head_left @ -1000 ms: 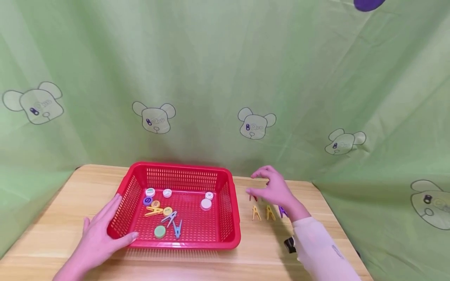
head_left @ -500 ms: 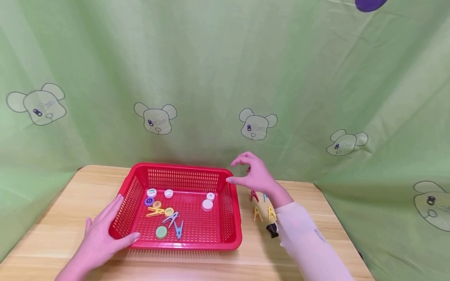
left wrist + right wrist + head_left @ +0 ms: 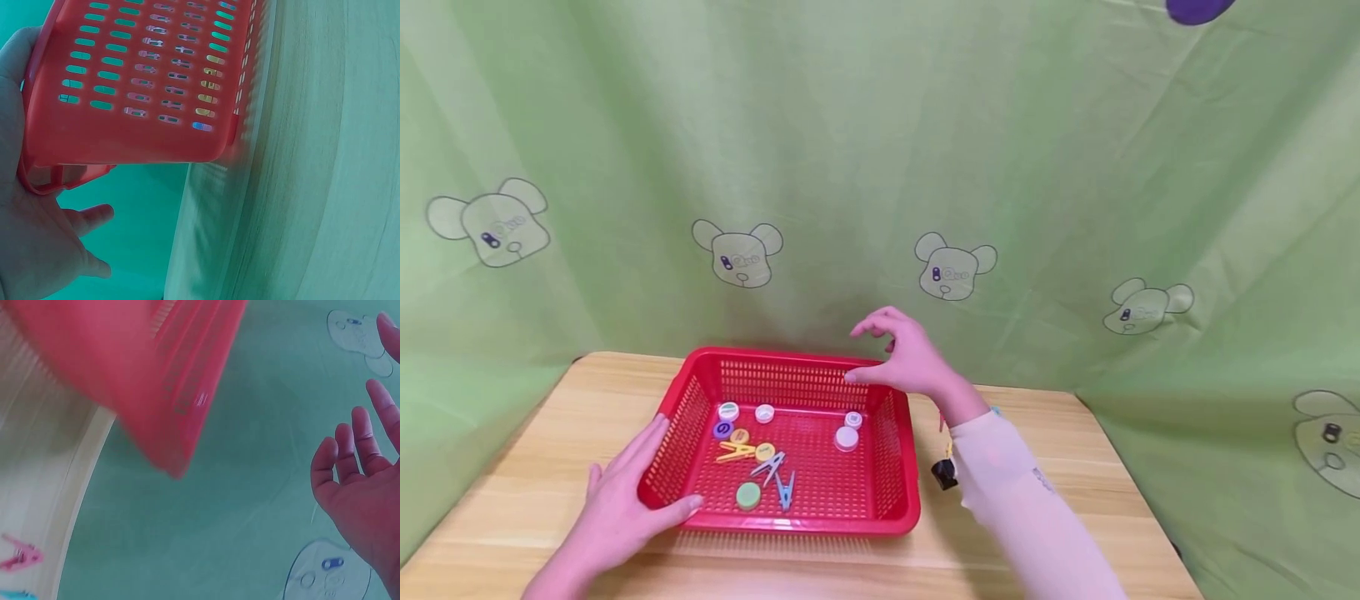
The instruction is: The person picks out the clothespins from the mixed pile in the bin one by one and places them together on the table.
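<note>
A red plastic basket (image 3: 805,523) stands on the wooden table, holding bottle caps and clothespins. My left hand (image 3: 617,517) rests against its left front corner, fingers along the left side and thumb on the front rim; in the left wrist view the hand (image 3: 37,244) lies by the rim with fingers spread. My right hand (image 3: 906,354) hovers over the back right corner, thumb and fingers apart with a gap between them; nothing shows in it in the right wrist view (image 3: 369,487). Inside lie a yellow clothespin (image 3: 736,452), a blue clothespin (image 3: 786,492) and a green cap (image 3: 748,496).
Right of the basket, a black clip (image 3: 944,474) lies on the table (image 3: 1075,467), partly beside the sleeve. A red clothespin (image 3: 22,555) and a blue one (image 3: 17,594) show in the right wrist view. A green curtain (image 3: 850,150) hangs behind the table.
My right hand has moved left from above the clothespins on the table to above the basket's back right corner. My left hand stays at the basket's corner. The basket's contents look the same.
</note>
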Demonstrator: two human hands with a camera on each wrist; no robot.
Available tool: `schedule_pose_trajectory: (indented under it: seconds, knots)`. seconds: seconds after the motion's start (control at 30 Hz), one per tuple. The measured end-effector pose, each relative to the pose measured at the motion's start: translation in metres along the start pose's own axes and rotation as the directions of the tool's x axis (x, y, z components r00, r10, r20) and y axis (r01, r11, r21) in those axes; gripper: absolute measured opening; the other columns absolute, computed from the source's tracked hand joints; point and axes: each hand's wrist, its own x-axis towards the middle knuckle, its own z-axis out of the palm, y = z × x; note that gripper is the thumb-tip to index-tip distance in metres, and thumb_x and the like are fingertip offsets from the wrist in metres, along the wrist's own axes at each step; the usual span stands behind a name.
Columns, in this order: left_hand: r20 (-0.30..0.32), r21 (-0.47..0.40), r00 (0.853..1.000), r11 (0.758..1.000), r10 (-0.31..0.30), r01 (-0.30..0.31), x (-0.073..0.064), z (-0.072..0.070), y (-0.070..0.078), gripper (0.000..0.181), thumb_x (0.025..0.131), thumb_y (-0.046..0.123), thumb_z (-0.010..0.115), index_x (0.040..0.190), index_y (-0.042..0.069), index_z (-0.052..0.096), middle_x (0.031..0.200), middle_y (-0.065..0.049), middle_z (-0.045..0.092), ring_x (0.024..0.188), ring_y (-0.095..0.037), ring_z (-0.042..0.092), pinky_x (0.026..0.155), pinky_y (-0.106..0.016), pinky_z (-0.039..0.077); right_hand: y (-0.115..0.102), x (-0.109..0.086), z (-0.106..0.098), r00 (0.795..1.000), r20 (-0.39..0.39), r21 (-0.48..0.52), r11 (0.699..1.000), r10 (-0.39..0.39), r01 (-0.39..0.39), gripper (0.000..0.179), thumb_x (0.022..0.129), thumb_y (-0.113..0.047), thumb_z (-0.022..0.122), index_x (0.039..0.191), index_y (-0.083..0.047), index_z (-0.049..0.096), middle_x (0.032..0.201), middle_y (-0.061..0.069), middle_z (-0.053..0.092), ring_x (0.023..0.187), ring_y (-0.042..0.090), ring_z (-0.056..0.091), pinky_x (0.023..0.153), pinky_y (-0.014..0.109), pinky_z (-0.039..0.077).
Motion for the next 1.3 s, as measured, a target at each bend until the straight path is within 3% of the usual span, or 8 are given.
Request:
schedule_pose_trajectory:
  seconds: [0.2,0.43,0.87,1.13,1.3]
  knots:
    - [-0.010,0.000,1.000,1.000,0.002,-0.002,0.001,0.001,-0.001,0.113,0.077,0.049,0.084,0.161,0.010,0.019,0.162,-0.018,0.022,0.141,-0.050,0.025,0.102,-0.078,-0.010,-0.012,0.015,0.014,0.999,0.028,0.023,0.999,-0.033,0.032,0.054,0.068,-0.031,0.094,0.114,-0.021,0.070,0.117,-0.007,0.056,0.106,0.016,0.050,0.081,0.036,0.050]
    - [-0.031,-0.007,0.999,1.000,0.015,-0.015,0.003,0.000,-0.002,0.112,0.076,0.047,0.085,0.160,0.010,0.020,0.162,-0.018,0.023,0.141,-0.050,0.026,0.103,-0.077,-0.010,-0.019,0.029,0.034,0.996,0.060,0.074,0.995,-0.068,0.063,0.055,0.068,-0.031,0.095,0.115,-0.023,0.069,0.116,-0.005,0.056,0.110,0.022,0.053,0.084,0.038,0.052]
    - [-0.040,-0.016,0.999,1.000,0.018,-0.019,0.004,0.002,-0.002,0.111,0.076,0.046,0.085,0.160,0.009,0.023,0.162,-0.016,0.025,0.141,-0.049,0.026,0.104,-0.076,-0.011,-0.015,0.033,0.071,0.980,0.191,0.165,0.986,-0.054,0.022,0.054,0.071,-0.028,0.093,0.118,-0.017,0.068,0.115,0.001,0.059,0.106,0.016,0.053,0.086,0.037,0.052]
    - [-0.044,-0.016,0.999,1.000,0.019,-0.020,0.001,0.003,-0.004,0.112,0.074,0.049,0.085,0.160,0.010,0.024,0.161,-0.016,0.027,0.140,-0.049,0.028,0.104,-0.077,-0.009,-0.002,0.029,0.096,0.947,0.317,0.259,0.965,-0.043,-0.043,0.065,0.071,-0.027,0.093,0.128,-0.018,0.063,0.127,0.002,0.058,0.117,0.020,0.051,0.096,0.040,0.049]
    - [-0.052,-0.016,0.998,1.000,0.023,-0.024,0.001,0.003,-0.003,0.112,0.075,0.048,0.086,0.160,0.009,0.024,0.161,-0.016,0.027,0.140,-0.049,0.028,0.104,-0.077,-0.008,-0.001,0.030,0.108,0.919,0.392,0.259,0.964,-0.046,-0.062,0.072,0.070,-0.027,0.093,0.133,-0.017,0.061,0.132,0.000,0.056,0.123,0.019,0.048,0.097,0.040,0.050]
